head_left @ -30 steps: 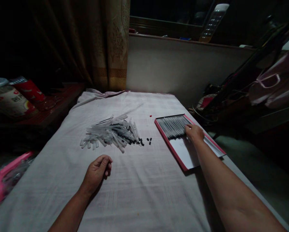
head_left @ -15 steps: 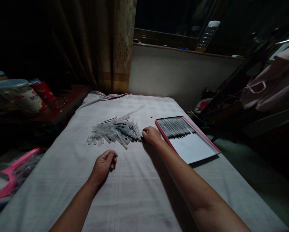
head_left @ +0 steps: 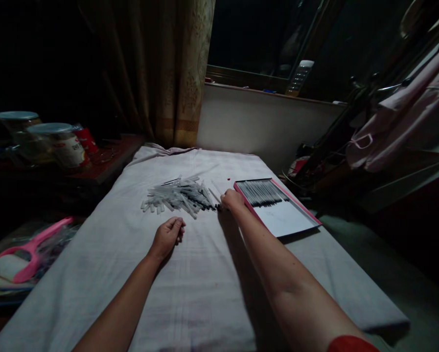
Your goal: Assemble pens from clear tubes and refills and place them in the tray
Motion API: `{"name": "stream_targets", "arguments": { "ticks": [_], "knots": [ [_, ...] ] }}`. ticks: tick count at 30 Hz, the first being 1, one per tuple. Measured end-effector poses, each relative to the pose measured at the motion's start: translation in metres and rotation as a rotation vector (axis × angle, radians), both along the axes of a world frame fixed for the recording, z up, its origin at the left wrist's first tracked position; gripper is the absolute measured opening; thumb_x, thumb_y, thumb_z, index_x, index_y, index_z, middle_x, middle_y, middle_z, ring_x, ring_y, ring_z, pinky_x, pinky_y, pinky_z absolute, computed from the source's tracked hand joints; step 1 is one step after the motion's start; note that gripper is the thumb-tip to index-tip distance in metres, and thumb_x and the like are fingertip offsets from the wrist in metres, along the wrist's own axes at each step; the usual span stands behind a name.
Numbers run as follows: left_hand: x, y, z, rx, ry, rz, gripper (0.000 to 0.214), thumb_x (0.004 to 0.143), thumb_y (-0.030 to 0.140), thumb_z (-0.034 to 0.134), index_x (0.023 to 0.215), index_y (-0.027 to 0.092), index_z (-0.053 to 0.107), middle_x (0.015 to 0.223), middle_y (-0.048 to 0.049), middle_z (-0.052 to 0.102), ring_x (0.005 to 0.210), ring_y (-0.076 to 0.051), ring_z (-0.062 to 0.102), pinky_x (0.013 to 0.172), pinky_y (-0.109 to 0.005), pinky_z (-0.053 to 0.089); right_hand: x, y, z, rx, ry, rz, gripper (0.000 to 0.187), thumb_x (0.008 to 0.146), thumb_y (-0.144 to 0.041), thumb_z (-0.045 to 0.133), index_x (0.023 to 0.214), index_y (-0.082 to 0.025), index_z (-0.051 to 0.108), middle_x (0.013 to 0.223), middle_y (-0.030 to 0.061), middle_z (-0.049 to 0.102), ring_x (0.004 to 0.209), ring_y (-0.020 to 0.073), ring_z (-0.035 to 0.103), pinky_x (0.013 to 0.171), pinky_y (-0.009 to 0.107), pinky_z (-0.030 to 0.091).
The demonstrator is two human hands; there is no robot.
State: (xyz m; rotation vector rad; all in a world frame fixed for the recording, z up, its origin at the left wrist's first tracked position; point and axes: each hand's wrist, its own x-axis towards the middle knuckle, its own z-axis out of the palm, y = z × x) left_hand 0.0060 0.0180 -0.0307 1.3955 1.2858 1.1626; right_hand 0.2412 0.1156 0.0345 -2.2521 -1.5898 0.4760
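A loose pile of clear-barrelled pens [head_left: 178, 195] with dark tips lies on the white cloth. At its right end my right hand [head_left: 232, 199] is closed around one clear pen [head_left: 215, 188], whose barrel points away toward the far left. Just right of that hand, a shallow pink-edged box [head_left: 296, 220] holds a row of similar pens [head_left: 259, 192] side by side in its far half; its white bottom shows in the near half. My left hand [head_left: 169, 237] rests on the cloth in front of the pile, fingers curled in and thumb on top, with nothing visible in it.
A small red bit [head_left: 228, 179] lies on the cloth beyond my right hand. Jars [head_left: 67, 146] stand on a dark side table at left, above a pink-handled item [head_left: 32, 252]. A curtain [head_left: 168, 73] hangs behind; a bottle [head_left: 300, 78] stands on the windowsill.
The view has shifted a little. My right hand has moved slightly away from the pile toward the box, and a pen now shows in it. My left hand keeps its curled pose.
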Motion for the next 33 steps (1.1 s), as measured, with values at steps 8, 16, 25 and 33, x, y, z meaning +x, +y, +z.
{"name": "stream_targets", "arguments": {
  "ticks": [8, 16, 25, 33],
  "knots": [
    [0.000, 0.001, -0.010, 0.324, 0.319, 0.071, 0.036, 0.087, 0.048, 0.053, 0.105, 0.020, 0.065, 0.102, -0.0088, 0.071, 0.086, -0.022, 0.068, 0.079, -0.037, 0.057, -0.006, -0.092, -0.042, 0.337, 0.536, 0.085, 0.027, 0.083, -0.035, 0.051, 0.090, -0.018, 0.071, 0.084, 0.0045, 0.074, 0.078, 0.0180, 0.068, 0.069, 0.026, 0.052],
    [0.006, -0.023, -0.010, 0.589, 0.691, -0.077, 0.027, 0.090, 0.034, 0.059, 0.113, 0.021, 0.066, 0.104, -0.0103, 0.073, 0.097, -0.026, 0.066, 0.093, -0.041, 0.049, -0.033, -0.133, -0.071, 0.386, 0.903, 0.225, 0.022, 0.071, -0.039, 0.059, 0.079, -0.020, 0.066, 0.067, 0.0003, 0.066, 0.060, 0.0153, 0.060, 0.053, 0.024, 0.046],
    [0.008, -0.028, -0.008, 0.615, 0.891, -0.118, 0.022, 0.096, 0.036, 0.049, 0.102, 0.020, 0.063, 0.089, -0.0088, 0.068, 0.083, -0.024, 0.064, 0.079, -0.036, 0.050, -0.031, -0.130, -0.072, 0.333, 0.961, 0.302, 0.020, 0.069, -0.038, 0.063, 0.076, -0.020, 0.067, 0.066, 0.0009, 0.066, 0.058, 0.0155, 0.059, 0.053, 0.026, 0.049],
    [0.010, -0.027, -0.003, 0.505, 0.872, -0.096, 0.022, 0.097, 0.033, 0.042, 0.096, 0.022, 0.061, 0.091, -0.0091, 0.068, 0.087, -0.024, 0.064, 0.080, -0.034, 0.048, -0.024, -0.118, -0.068, 0.244, 0.721, 0.266, 0.028, 0.082, -0.029, 0.055, 0.099, -0.017, 0.074, 0.079, 0.0044, 0.076, 0.068, 0.0176, 0.070, 0.064, 0.028, 0.055]
  ]
}}
